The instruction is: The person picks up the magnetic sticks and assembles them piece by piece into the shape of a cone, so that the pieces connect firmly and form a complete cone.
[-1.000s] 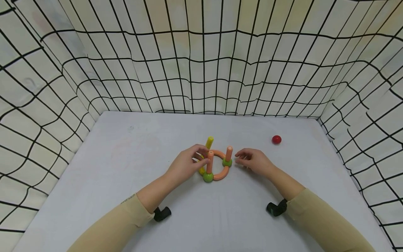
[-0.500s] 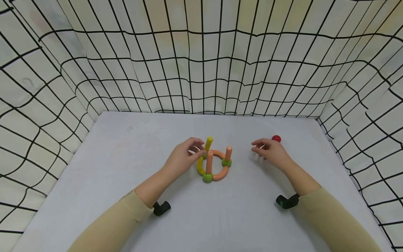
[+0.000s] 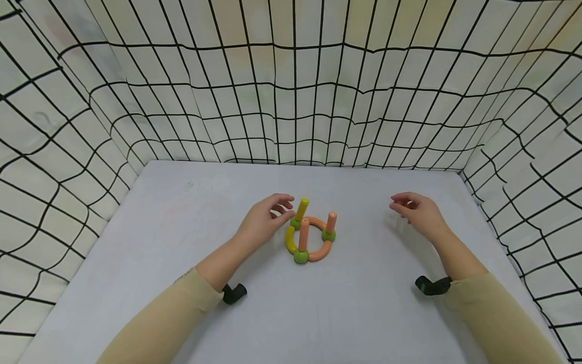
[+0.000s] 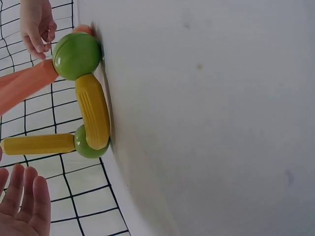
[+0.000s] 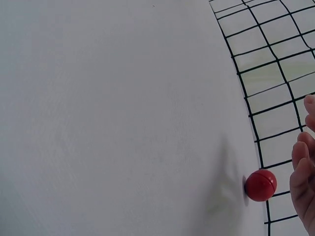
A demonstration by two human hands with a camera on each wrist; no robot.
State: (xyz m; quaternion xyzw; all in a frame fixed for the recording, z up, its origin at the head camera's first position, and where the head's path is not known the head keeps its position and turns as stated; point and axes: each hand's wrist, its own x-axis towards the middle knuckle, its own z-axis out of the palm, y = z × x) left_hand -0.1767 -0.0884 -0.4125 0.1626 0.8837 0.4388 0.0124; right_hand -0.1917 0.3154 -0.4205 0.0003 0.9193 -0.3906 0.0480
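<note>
A toy ring of curved orange and yellow pieces (image 3: 289, 239), joined by green balls (image 3: 301, 256), lies on the white table. Two orange sticks (image 3: 303, 235) and one yellow stick (image 3: 302, 208) rise from the balls. My left hand (image 3: 265, 217) hovers left of the yellow stick, fingers loosely bent and holding nothing; whether a fingertip touches the stick I cannot tell. Off to the right, my right hand (image 3: 420, 215) hangs in the air with loosely bent fingers. Below it sits a red ball (image 5: 261, 185), apart from the fingers and hidden in the head view.
Black netting (image 3: 295, 91) over pale walls encloses the back and both sides of the table (image 3: 191, 227). A black device (image 3: 234, 293) sits at the left wrist, and another black device (image 3: 433, 285) at the right wrist.
My right hand has moved right, away from the ring, and now covers the red ball. My left hand has drawn back from the front orange stick, towards the yellow one.
</note>
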